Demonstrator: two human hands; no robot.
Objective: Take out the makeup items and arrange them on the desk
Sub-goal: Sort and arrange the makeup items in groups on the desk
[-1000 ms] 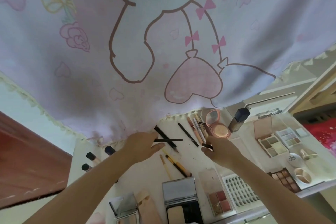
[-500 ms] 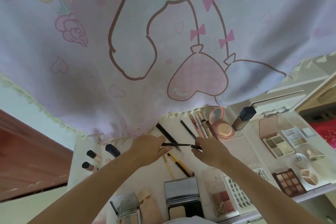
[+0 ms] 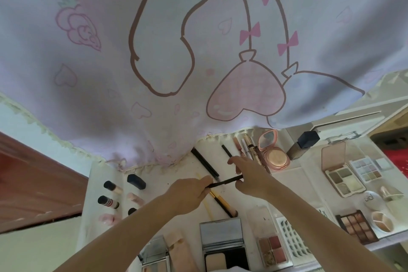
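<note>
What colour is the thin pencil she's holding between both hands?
Black. The pencil shows best in the head view, the only one.

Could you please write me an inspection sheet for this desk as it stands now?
Surface: white desk, far edge under a hanging pink cartoon cloth.
Job's things: thin black pencil held level above the desk; more pencils and tubes at the back; round compact open; dark-capped bottle beside it; open palettes at right; small bottles at left; mirrored compacts at the near edge.
Clutter: nothing seen beyond makeup.
Grippers: left hand and right hand each pinch one end of the pencil.
Cables: nothing seen.
Surroundings: reddish-brown wood at left, red fabric at far right.
</note>
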